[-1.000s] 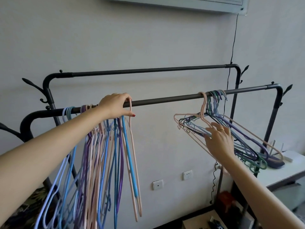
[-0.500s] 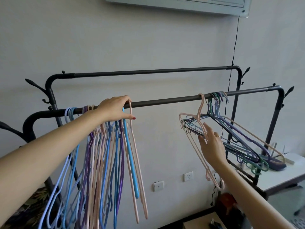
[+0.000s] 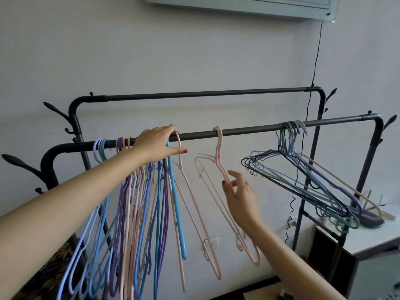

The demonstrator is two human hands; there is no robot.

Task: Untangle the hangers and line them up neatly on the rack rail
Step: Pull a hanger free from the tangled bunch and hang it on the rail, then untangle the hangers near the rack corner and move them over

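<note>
A pink hanger [image 3: 218, 169] hangs alone by its hook on the front rail [image 3: 249, 131], between the neat bunch [image 3: 138, 202] at the left and the tangled bunch [image 3: 303, 176] at the right. The right hand [image 3: 240, 195] is beside its sloping arm, fingers [image 3: 234, 176] spread, thumb tip touching or just off the wire. The left hand [image 3: 157, 144] rests on the rail over the neat bunch, fingers curled together

Lower ends of the left hanger bunch [image 3: 129, 213] are cut off by the bottom edge; rail [image 3: 238, 132] beneath left hand [image 3: 157, 145] is hidden.
</note>
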